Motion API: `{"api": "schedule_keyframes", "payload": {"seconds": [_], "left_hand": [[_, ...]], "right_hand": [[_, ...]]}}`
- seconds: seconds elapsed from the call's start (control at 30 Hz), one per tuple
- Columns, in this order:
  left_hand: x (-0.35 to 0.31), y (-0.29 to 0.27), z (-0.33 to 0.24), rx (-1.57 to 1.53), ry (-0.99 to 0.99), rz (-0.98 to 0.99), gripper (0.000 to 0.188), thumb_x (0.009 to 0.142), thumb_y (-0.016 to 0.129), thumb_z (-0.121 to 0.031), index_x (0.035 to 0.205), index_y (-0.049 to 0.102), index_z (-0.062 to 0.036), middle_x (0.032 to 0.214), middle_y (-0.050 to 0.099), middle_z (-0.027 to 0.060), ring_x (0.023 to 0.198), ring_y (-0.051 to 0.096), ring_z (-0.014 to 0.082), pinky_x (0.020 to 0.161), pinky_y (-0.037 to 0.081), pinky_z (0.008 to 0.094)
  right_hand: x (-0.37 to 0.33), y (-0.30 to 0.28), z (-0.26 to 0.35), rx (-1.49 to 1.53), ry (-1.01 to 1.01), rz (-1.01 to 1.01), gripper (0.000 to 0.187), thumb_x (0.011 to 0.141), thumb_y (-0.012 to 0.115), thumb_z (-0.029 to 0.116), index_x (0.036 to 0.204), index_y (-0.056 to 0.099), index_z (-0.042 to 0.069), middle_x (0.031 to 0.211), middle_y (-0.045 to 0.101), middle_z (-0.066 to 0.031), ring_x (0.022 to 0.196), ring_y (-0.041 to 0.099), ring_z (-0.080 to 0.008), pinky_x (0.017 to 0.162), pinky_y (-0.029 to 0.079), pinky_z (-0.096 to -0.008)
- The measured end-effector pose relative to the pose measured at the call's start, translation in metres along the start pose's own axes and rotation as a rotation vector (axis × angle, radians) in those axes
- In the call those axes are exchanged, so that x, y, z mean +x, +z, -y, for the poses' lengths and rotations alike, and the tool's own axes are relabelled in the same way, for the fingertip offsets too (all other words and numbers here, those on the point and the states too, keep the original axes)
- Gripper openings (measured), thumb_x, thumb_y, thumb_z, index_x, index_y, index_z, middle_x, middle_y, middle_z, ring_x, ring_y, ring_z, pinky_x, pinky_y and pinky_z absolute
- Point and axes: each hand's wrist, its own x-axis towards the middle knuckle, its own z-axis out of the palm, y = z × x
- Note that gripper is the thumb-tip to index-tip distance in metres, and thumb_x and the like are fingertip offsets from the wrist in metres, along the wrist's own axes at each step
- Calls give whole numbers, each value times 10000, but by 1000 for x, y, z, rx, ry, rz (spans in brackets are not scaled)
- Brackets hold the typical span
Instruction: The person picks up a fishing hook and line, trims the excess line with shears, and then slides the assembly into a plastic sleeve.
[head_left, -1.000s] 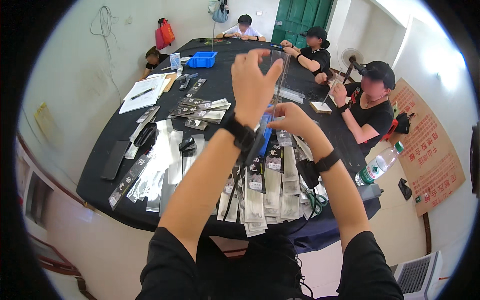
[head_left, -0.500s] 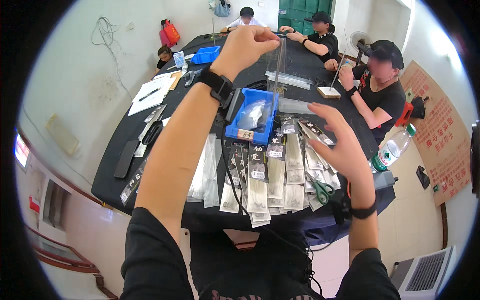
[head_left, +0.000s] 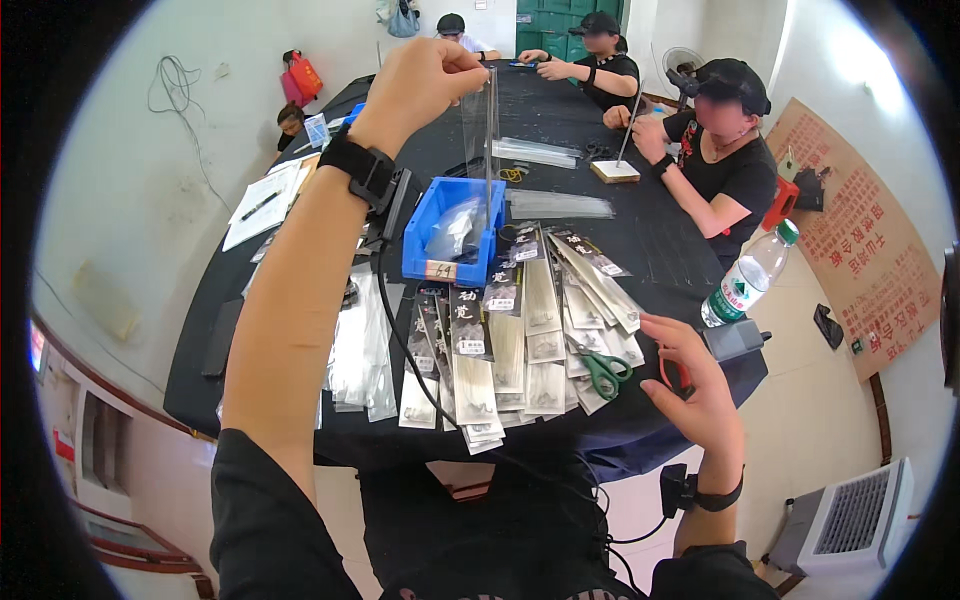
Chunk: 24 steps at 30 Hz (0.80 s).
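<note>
Plastic film (head_left: 476, 128) hangs pinched in the left hand (head_left: 415, 85), while the right hand (head_left: 703, 395) is spread near green-handled scissors (head_left: 594, 363).

the room around me bright and fairly even, white glare flaring high on the right wall (head_left: 885, 92), the left wall (head_left: 130, 190) duller, clear sleeves (head_left: 358, 355) glinting against the black-draped desk (head_left: 675, 262), pale highlights down an upright clear strip (head_left: 492, 135), outer lines bowed, 4 corners black, far end soft

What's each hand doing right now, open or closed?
Left hand: pinched closed at the top of the thin rod; exact grip unclear.
Right hand: open beside the red handle; contact unclear.
</note>
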Motion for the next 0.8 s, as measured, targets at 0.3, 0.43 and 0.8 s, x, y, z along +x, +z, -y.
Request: {"api": "schedule_keyframes", "payload": {"seconds": [0.3, 0.43, 0.8], "left_hand": [[5, -2, -27, 167, -129, -295, 251, 721, 603, -263, 612, 700, -58, 571, 646, 118, 563, 665, 239, 576, 520, 342], [11, -21, -51, 80, 71, -658, 235, 755, 624, -221, 691, 683, -2, 609, 652, 143, 595, 659, 249, 594, 505, 331], [-217, -63, -49, 58, -359, -236, 139, 840, 665, -122, 882, 664, 11, 764, 686, 60, 703, 639, 94, 662, 494, 235]], "right_hand": [[-36, 7, -10, 72, 146, -81, 634, 693, 608, -97, 1300, 510, 55, 1293, 526, -82, 1145, 519, -185, 949, 409, -324], [-55, 4, -8, 79, 236, -93, 648, 703, 574, -57, 1334, 471, 49, 1352, 500, -87, 1241, 473, -207, 1000, 375, -359], [-101, 4, -31, 132, 393, -192, 541, 787, 539, -3, 1323, 465, 20, 1339, 503, -124, 1233, 478, -243, 980, 376, -352]]}}
